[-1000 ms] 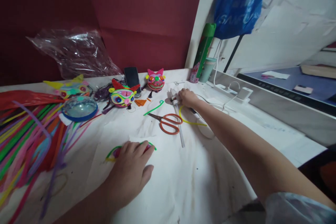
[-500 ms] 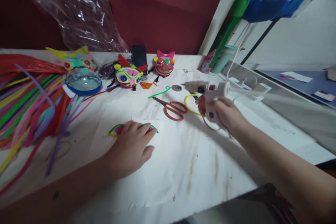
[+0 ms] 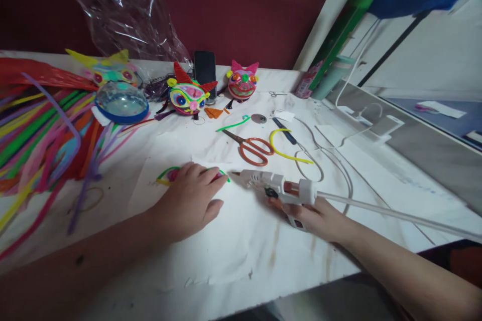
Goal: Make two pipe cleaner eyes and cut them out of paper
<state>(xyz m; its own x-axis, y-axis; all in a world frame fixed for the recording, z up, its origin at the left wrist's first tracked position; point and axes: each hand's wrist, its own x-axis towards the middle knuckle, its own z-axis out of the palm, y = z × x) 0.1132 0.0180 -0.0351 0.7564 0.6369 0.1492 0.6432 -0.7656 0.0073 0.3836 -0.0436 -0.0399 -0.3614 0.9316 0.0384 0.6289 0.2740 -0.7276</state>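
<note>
Swung down from above the scissors (image 3: 255, 149), the glue gun (image 3: 276, 183) sits gripped in the right hand (image 3: 309, 214), nozzle near green trim (image 3: 228, 179) beneath the flattened left hand (image 3: 190, 199), fingers slightly apart.

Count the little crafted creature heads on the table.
3: the yellow-eared head, partly behind the blue-rimmed dish; the red-eared head, just left of the phone; the pink-eared head, right of the phone. Others may be hidden.
</note>
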